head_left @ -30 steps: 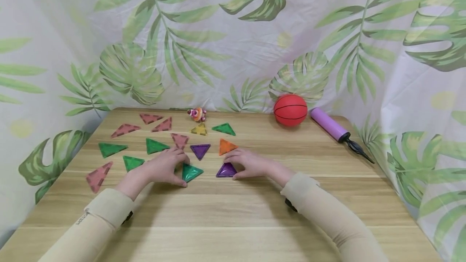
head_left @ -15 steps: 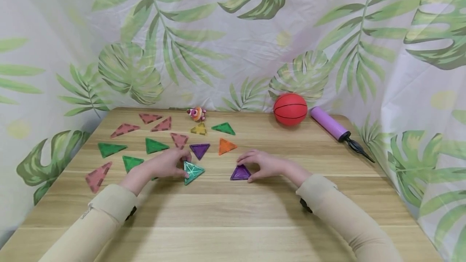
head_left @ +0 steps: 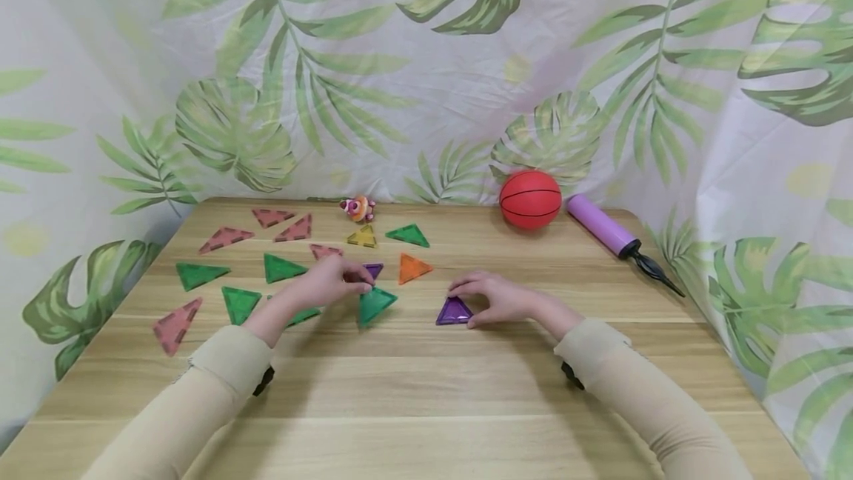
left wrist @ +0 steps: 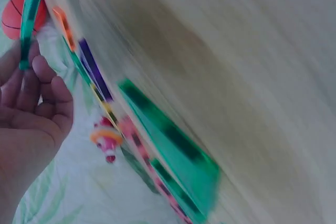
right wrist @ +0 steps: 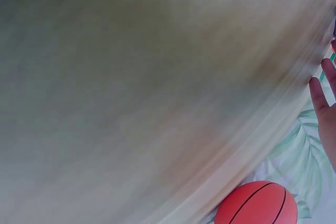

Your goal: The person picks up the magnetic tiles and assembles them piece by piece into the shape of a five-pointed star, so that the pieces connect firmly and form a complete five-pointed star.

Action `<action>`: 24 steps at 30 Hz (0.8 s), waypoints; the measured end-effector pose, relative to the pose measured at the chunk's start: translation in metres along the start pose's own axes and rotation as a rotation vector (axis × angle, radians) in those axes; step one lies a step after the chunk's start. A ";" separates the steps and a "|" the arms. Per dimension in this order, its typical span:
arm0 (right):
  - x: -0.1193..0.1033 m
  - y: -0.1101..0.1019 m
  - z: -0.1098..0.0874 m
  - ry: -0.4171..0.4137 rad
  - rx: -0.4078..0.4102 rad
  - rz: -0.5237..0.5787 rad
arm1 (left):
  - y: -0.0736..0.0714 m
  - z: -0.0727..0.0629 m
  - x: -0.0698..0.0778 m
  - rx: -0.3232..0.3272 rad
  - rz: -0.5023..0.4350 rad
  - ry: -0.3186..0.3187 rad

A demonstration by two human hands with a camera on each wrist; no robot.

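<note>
My left hand [head_left: 326,281] pinches a green translucent triangular magnetic tile [head_left: 376,307] by its upper left corner, thumb against fingers. In the left wrist view this green tile [left wrist: 31,19] stands edge-on, raised above the tabletop. Opposite it, my right hand [head_left: 496,298] grips a purple triangular tile [head_left: 454,311] between thumb and fingers, low at the table surface. The right wrist view catches only part of the right hand [right wrist: 326,124] at its edge. Behind my left fingers a second purple tile [head_left: 376,270] is partly hidden; an orange tile [head_left: 415,268] lies farther back between the hands.
Several green tiles [head_left: 202,275] and pink tiles [head_left: 177,326] lie across the left of the wooden table [head_left: 426,406]. At the back are a yellow tile [head_left: 363,236], a small toy figure [head_left: 358,208], a red ball [head_left: 530,200] and a purple hand pump [head_left: 603,227].
My left hand has lifted the green tile and carried it right, tilting it. The purple tile has moved right with my right hand, away from the orange one.
</note>
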State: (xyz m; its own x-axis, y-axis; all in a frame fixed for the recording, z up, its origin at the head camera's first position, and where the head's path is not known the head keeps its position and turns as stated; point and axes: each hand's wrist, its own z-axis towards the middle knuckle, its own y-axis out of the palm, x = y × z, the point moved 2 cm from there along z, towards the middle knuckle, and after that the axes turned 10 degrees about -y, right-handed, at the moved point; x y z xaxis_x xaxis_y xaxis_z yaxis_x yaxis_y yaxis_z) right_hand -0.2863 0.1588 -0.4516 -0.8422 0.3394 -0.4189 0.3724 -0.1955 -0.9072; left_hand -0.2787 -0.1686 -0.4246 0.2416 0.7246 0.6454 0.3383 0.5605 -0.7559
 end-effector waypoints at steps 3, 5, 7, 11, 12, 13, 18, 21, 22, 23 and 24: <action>0.002 -0.001 -0.002 0.011 -0.006 0.005 | 0.007 0.006 0.006 0.012 -0.096 -0.079; 0.003 -0.001 -0.004 0.021 -0.007 0.013 | 0.013 0.010 0.009 0.004 -0.182 -0.136; 0.004 -0.001 -0.005 0.030 -0.004 0.018 | 0.020 0.014 0.012 -0.012 -0.267 -0.186; 0.007 -0.002 -0.009 0.043 0.004 0.026 | 0.032 0.023 0.017 -0.035 -0.341 -0.214; 0.007 -0.003 -0.009 0.040 0.005 0.027 | 0.035 0.025 0.018 -0.040 -0.349 -0.209; 0.008 -0.003 -0.010 0.040 0.004 0.030 | 0.038 0.027 0.019 -0.049 -0.354 -0.199; 0.008 -0.003 -0.010 0.026 0.005 0.040 | 0.048 0.036 0.024 -0.088 -0.329 -0.124; 0.007 -0.003 -0.009 0.023 0.005 0.038 | 0.051 0.040 0.029 -0.106 -0.297 -0.114; 0.007 -0.003 -0.009 0.018 0.007 0.036 | 0.052 0.041 0.030 -0.110 -0.285 -0.109; 0.007 -0.004 -0.009 0.013 0.011 0.037 | 0.053 0.042 0.032 -0.117 -0.285 -0.110; 0.008 -0.004 -0.008 0.012 0.012 0.037 | 0.054 0.043 0.034 -0.126 -0.293 -0.117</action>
State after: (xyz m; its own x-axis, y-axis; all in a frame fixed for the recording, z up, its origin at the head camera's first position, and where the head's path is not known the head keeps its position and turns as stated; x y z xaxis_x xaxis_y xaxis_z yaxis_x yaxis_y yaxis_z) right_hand -0.2911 0.1700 -0.4513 -0.8232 0.3423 -0.4530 0.3988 -0.2195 -0.8904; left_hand -0.2914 -0.0961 -0.4484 0.0143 0.5851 0.8108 0.4894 0.7031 -0.5160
